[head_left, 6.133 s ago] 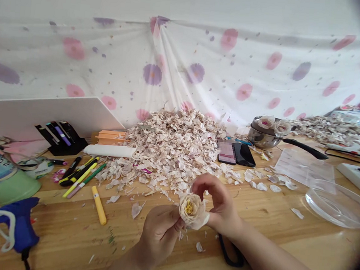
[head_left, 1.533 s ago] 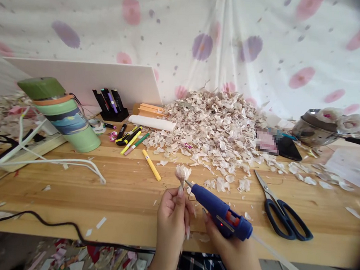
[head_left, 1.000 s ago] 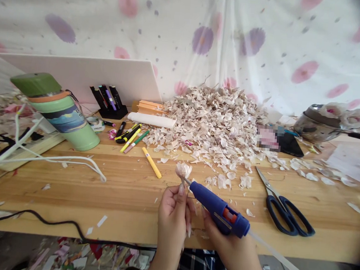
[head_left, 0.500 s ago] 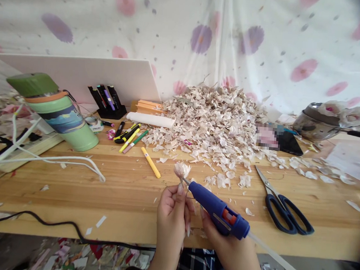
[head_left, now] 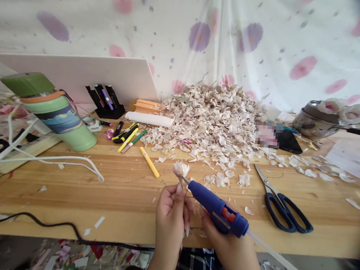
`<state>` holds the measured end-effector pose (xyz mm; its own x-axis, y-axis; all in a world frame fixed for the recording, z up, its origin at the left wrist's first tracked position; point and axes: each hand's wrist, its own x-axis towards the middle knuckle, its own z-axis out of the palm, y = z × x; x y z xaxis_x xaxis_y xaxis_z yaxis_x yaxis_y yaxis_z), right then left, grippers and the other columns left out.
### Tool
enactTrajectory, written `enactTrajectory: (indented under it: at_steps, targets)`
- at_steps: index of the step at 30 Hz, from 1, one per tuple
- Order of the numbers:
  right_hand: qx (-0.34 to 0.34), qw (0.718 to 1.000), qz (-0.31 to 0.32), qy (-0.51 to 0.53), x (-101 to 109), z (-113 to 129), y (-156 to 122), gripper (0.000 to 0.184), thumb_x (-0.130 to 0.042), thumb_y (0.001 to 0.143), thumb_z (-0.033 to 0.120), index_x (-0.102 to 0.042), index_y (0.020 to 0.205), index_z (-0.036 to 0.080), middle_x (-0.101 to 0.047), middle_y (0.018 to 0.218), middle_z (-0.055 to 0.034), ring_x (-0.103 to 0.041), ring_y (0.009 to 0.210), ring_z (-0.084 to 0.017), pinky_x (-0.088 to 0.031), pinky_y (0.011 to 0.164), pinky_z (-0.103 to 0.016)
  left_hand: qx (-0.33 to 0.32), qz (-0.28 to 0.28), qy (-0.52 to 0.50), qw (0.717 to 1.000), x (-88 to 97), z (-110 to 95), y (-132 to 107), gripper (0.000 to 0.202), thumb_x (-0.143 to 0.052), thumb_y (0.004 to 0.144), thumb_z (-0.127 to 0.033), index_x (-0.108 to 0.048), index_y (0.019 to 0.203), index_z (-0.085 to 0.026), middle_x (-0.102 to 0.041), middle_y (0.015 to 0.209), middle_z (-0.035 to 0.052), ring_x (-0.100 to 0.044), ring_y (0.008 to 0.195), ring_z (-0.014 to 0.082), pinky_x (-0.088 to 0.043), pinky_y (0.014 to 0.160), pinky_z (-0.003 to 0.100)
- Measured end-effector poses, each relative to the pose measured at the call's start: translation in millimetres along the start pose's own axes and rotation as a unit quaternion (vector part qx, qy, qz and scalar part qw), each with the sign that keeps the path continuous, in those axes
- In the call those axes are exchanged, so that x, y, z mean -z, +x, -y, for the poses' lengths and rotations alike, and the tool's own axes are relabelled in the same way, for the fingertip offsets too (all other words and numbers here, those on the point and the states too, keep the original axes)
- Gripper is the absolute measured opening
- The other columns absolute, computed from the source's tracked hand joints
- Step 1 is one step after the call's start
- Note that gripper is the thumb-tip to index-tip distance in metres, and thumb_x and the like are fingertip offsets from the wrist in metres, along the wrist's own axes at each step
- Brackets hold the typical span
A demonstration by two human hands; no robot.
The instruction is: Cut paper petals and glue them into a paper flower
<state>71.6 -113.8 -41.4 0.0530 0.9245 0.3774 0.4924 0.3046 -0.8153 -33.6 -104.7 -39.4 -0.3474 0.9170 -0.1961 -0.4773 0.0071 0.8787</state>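
Between the thumb and fingers of my left hand (head_left: 171, 209) the stem of a small pale flower (head_left: 181, 169) is pinched, its petals facing up. My right hand (head_left: 221, 238) is wrapped round a blue glue gun (head_left: 218, 208), with a long clear glue stick (head_left: 282, 258) coming out of its back end. The metal nozzle points up and left, right at the base of the flower; whether it touches cannot be made out. Behind the flower lies a large heap of pale dried petals (head_left: 215, 121).
Dark-handled scissors (head_left: 278, 205) lie open on the right. A yellow marker (head_left: 149, 162) is left of the flower. Further left stand a green bottle (head_left: 59, 117) and a pen holder (head_left: 108, 110). White cables (head_left: 81, 160) cross the left side; a pot (head_left: 314, 122) sits back right.
The whole view has shifted very slightly. Both hands, the flower and the glue gun keep nearly the same pose.
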Motion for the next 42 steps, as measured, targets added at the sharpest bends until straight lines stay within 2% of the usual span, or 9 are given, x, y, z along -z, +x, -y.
enactTrajectory:
  at_steps: [11,19,31,42]
  targets:
    - [0.005,1.0,0.007,0.009,3.1,2.2,2.1,0.019,-0.054,0.08,0.023,-0.055,0.062,0.019,-0.056,0.052,0.0017,-0.056,0.042,-0.013,-0.046,0.04,-0.021,-0.005,0.004,0.009,1.0,-0.8,-1.6,-0.5,0.032,-0.062,0.085,-0.045,-0.051,0.079,-0.015,-0.057,0.047,-0.0074,-0.031,0.025,-0.0021,-0.021,0.028,0.005]
    - [0.016,1.0,-0.01,0.0,1.1,1.2,2.8,0.019,-0.056,0.08,0.023,-0.054,0.061,0.02,-0.055,0.052,0.0023,-0.056,0.043,-0.012,-0.048,0.042,-0.02,-0.005,0.004,-0.004,1.0,-0.1,0.4,0.2,0.036,-0.063,0.083,-0.049,-0.051,0.079,-0.016,-0.057,0.048,-0.0078,-0.031,0.025,-0.0028,-0.021,0.029,0.005]
    - [-0.005,1.0,-0.002,-0.013,2.8,-2.5,2.0,0.02,-0.056,0.078,0.023,-0.05,0.059,0.02,-0.052,0.049,0.0035,-0.053,0.041,-0.012,-0.044,0.039,-0.02,-0.002,0.013,-0.003,1.0,0.5,0.1,0.6,0.037,-0.063,0.082,-0.05,-0.05,0.076,-0.015,-0.059,0.049,-0.0066,-0.033,0.025,-0.0029,-0.021,0.029,0.005]
    - [-0.019,1.0,0.007,-0.012,1.8,-3.7,2.6,0.02,-0.054,0.078,0.023,-0.049,0.059,0.021,-0.053,0.05,0.0028,-0.054,0.041,-0.013,-0.046,0.04,-0.022,-0.001,0.018,-0.002,1.0,0.9,0.6,1.1,0.036,-0.062,0.083,-0.05,-0.051,0.079,-0.016,-0.061,0.05,-0.0056,-0.032,0.025,-0.0022,-0.021,0.029,0.006]
